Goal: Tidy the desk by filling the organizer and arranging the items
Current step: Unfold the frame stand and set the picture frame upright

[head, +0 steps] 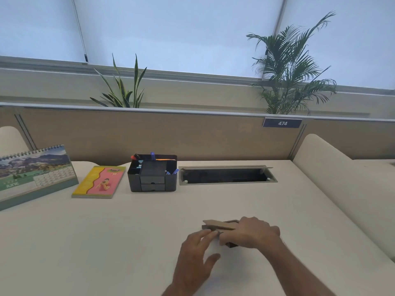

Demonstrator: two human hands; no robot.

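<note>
Right hand (252,232) laid over a small brown cardboard box (220,226) near the front middle of the table (149,231), fingers curled round it, so grasping the box. Box flap partly lifted at the left end. Left hand (196,259) just beside the box, fingertips (206,232) touching its near left edge, fingers fairly straight, thumb spread out; nothing clenched, grip released.

Black organizer (152,173) upright at the back of the table, against the partition (192,137), well apart from the hands. Two small drawers in its front, both closed. Pens (173,172) poking out of a right compartment, a blue-capped marker (152,155) and something red at the back; exact compartments hard to tell.

Yellow and pink notebook (99,182) flat, just left of the organizer. Desk calendar (35,174) standing at the far left, showing June. Open cable hatch (227,175) set in the table, right of the organizer. Number plate 474 (282,123) on the partition. Two plants (123,90) behind it, under the blinds.
</note>
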